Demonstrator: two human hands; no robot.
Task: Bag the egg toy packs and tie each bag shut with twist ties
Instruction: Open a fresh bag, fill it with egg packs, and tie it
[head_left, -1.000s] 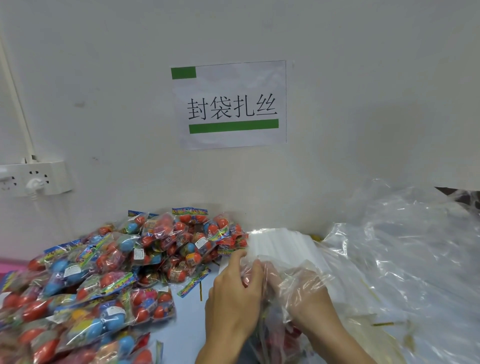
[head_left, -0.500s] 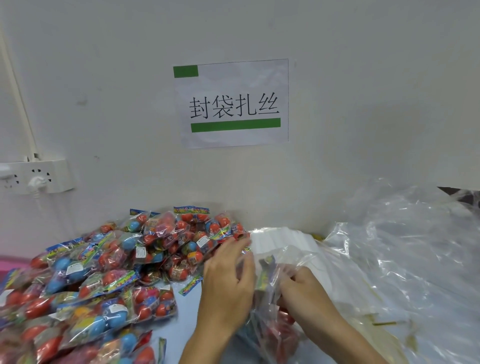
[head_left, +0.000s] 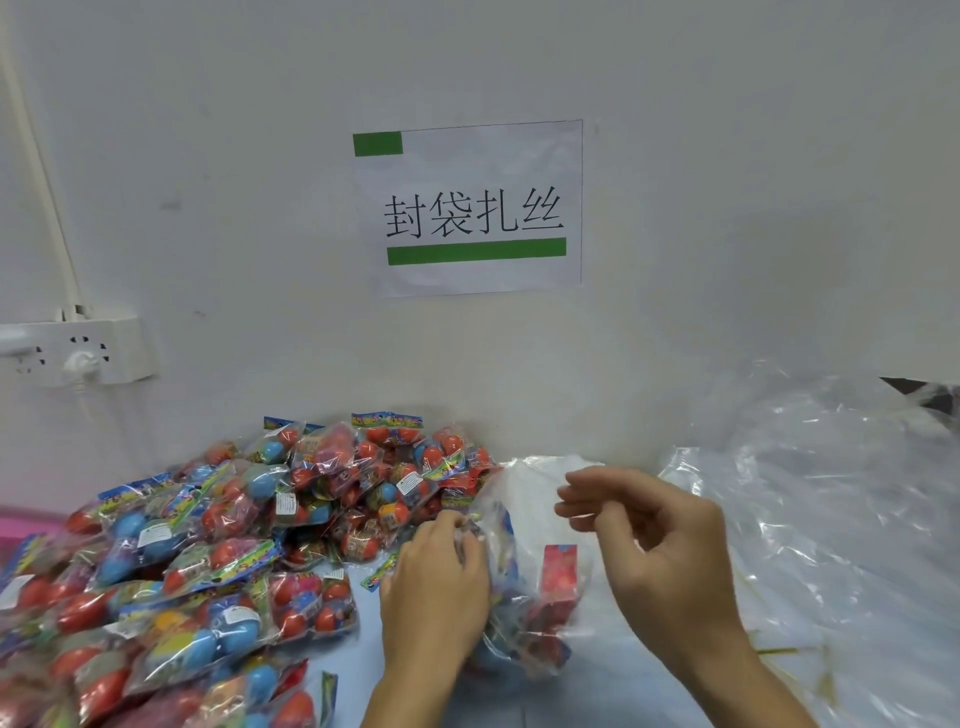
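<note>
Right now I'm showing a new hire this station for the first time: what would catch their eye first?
The heap of red and blue egg packs covering the table's left side stands out first. Next comes the white sign with green bars on the wall above. In front, the left hand grips a clear bag with packs inside, the right hand is raised beside it, and loose clear plastic is piled on the right.

A packing station in a small factory or workshop: a printed station sign (black characters, green bars) on the bare wall, bulk egg toy packs heaped lower left, loose clear bags at right.
</note>
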